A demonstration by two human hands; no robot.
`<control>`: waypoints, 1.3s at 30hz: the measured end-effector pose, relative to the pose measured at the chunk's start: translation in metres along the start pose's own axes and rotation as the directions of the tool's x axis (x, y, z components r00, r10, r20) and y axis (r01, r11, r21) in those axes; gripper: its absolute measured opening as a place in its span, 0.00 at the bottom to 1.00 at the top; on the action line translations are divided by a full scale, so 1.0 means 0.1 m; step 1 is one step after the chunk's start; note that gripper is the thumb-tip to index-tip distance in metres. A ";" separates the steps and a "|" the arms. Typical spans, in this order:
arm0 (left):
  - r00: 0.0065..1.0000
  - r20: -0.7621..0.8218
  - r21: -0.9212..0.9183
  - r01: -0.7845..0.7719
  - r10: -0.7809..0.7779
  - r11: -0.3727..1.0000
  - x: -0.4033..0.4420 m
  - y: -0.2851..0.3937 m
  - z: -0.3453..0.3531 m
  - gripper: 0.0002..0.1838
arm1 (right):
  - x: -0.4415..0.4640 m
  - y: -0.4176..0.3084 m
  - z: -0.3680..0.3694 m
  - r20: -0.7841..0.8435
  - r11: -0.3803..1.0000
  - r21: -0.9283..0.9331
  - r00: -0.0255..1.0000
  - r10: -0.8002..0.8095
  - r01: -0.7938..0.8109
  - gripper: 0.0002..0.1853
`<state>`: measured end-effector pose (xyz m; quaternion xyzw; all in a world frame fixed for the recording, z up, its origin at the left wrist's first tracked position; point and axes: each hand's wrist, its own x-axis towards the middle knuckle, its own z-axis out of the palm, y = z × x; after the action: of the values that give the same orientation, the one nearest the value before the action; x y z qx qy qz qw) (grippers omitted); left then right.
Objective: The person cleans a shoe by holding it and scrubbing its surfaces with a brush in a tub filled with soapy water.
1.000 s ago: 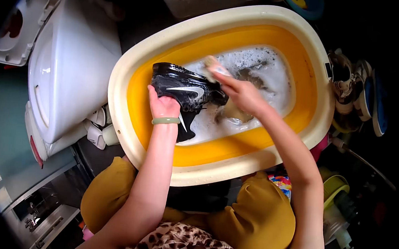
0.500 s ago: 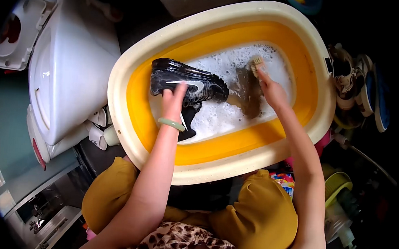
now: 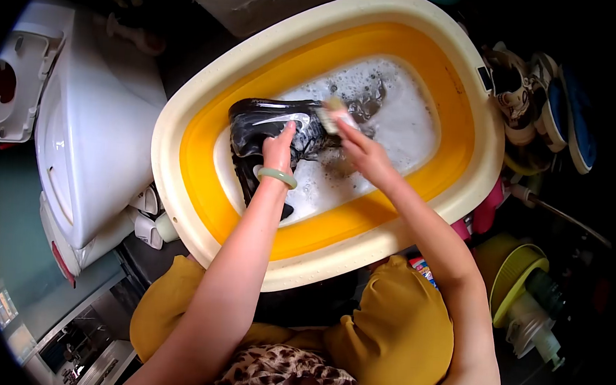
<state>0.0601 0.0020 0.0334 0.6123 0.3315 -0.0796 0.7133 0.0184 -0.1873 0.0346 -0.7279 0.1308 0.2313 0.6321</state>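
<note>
A wet black sneaker (image 3: 259, 119) with a white swoosh lies on its side above the suds in a yellow oval tub (image 3: 460, 124) with a cream rim. My left hand (image 3: 279, 148), a pale green bangle at its wrist, grips the sneaker at its side near the opening. In my right hand (image 3: 361, 150) is a scrub brush (image 3: 336, 115), blurred by motion, its bristles against the toe end of the sneaker. Part of a second black shoe (image 3: 245, 178) shows below the first, partly hidden by my left hand and forearm. Foamy water (image 3: 404, 114) covers the tub's bottom.
Left of the tub stands a white toilet (image 3: 100, 123), with white cups (image 3: 145, 228) near its base. Several shoes (image 3: 522, 93) rest by the tub's right side. A green basin (image 3: 511, 275) sits at the lower right.
My right hand has moved left with the brush, from the foamy water to the sneaker's toe. The sneaker has tilted slightly in my left hand, and the whole view has shifted a little.
</note>
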 end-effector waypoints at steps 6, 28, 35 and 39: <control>1.000 0.015 -0.218 -0.001 0.005 0.976 0.03 0.10 0.11 0.21 | 0.04 -0.28 -0.61 -0.037 0.985 0.101 0.989 0.145 -0.141 0.21; 0.933 0.199 -0.617 0.358 -0.301 0.701 -0.20 -0.38 0.44 0.21 | 0.17 0.22 -0.93 -0.043 0.941 -0.227 0.968 0.248 -0.251 0.31; 0.932 0.356 0.926 -0.362 0.071 0.105 -0.39 -0.37 0.30 0.25 | 0.34 0.52 -0.74 -0.164 0.666 -0.727 0.984 0.068 -0.167 0.42; 0.859 0.510 0.827 -0.503 0.040 0.251 -0.29 -0.22 0.31 0.20 | 0.03 0.31 -0.63 0.050 0.717 -0.695 0.992 0.117 -0.049 0.42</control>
<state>0.0384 -0.0408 0.0334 0.9298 -0.0420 -0.2495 0.2673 0.0166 -0.2537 0.0130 -0.8933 0.0388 0.3242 0.3088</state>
